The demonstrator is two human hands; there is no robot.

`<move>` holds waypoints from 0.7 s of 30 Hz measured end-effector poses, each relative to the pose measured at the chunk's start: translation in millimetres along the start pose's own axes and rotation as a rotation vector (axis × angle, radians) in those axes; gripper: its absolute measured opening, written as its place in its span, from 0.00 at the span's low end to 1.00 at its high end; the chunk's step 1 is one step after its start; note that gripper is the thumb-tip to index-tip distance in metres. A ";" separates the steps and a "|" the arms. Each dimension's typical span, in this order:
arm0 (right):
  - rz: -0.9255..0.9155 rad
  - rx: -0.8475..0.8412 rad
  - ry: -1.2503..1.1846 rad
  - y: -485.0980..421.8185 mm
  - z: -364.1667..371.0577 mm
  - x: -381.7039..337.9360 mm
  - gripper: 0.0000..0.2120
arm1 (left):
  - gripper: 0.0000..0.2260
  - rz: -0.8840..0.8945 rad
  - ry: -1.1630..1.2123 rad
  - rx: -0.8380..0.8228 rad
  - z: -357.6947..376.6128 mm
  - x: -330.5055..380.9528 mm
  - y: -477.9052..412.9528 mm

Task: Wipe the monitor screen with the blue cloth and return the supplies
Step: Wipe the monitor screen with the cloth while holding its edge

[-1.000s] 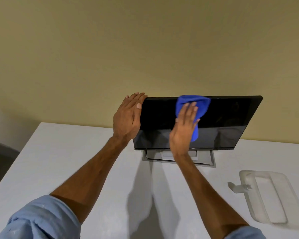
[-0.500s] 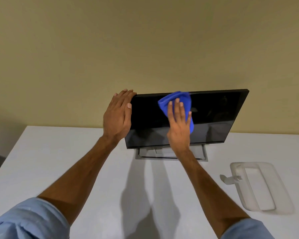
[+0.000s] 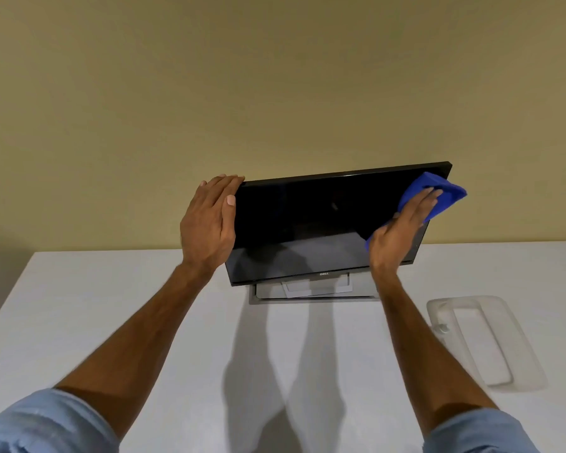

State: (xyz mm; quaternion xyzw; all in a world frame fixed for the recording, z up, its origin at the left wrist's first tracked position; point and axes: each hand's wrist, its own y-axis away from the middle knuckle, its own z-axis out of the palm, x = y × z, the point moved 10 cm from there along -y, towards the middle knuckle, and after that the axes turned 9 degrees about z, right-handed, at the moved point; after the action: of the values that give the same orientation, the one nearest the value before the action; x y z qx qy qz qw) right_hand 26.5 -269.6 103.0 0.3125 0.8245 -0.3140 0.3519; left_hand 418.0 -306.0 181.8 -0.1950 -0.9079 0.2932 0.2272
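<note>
my right hand (image 3: 397,233) is flat on the blue cloth (image 3: 438,196), fingers spread and lying along it, pressing it against the glass rather than gripping it. the cloth is up at the top right corner of the monitor (image 3: 314,223), with a bit of it hanging past the right edge of the frame. so the cloth is pinned under my palm, not pinched.

my left hand (image 3: 209,223) is on the opposite side, open and laid flat against the top left corner, fingers over the top edge, thumb along the front. looks like it's just bracing the panel so it doesn't rock on its stand (image 3: 307,291).

step-wise i'd say we're mid-wipe, on the upper right part of the screen. the lower band of the glass looks greyer, but i can't tell if that's haze or only reflection of the table (image 3: 111,305).

next move as i see it: drag the cloth down the right side and back across the lower strip, keeping pressure light and the left hand holding firm, since the screen is tilted back and a hard push could tip it further.

off to the right on the table there's a clear tray (image 3: 517,351) sitting well apart from the monitor, with something small and white (image 3: 442,328) at its left edge, too blurry to name. probably where the cloth goes when i'm done.
</note>
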 end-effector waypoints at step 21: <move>-1.227 -0.501 0.632 264.8 168.3 -113.6 0.45 | 0.22 -0.003 -0.008 -0.035 -2.2 -0.7 0.8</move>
State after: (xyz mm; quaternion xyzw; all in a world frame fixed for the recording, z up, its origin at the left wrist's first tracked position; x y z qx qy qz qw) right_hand 349.4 -266.4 18.9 -0.2196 0.9604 -0.1513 -0.0811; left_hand 419.9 -304.8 182.7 -0.1966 -0.9140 0.2779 0.2208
